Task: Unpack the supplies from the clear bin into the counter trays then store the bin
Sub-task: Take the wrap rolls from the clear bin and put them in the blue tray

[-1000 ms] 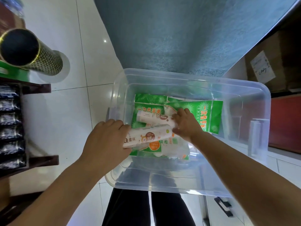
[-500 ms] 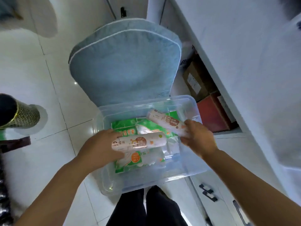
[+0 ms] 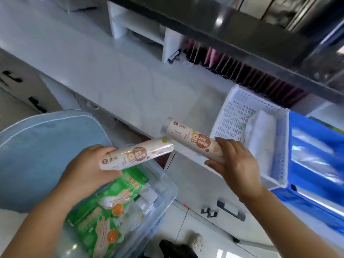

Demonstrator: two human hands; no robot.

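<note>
My left hand (image 3: 87, 170) grips a cream roll with an orange label (image 3: 137, 155), held above the clear bin (image 3: 163, 196) at lower left. My right hand (image 3: 234, 162) grips a second, matching roll (image 3: 191, 139) over the white counter's (image 3: 115, 79) front edge, left of a white perforated tray (image 3: 234, 110). Green packs of disposable gloves (image 3: 111, 207) lie in the bin. A white folded item (image 3: 260, 138) lies in the white tray. A blue tray (image 3: 297, 151) holding shiny clear-wrapped items (image 3: 314, 164) stands to its right.
A blue cushioned seat (image 3: 37, 155) sits left of the bin. Under the counter are white drawers with dark handles (image 3: 230, 211). A dark shelf (image 3: 242, 34) hangs over the counter's back, with pink and dark folders (image 3: 242, 69) below it. My shoes (image 3: 178, 246) show on the tiled floor.
Both hands lifted the two rolls out of the bin and carried them up and to the right toward the counter. My view swung from the bin to the counter and its trays.
</note>
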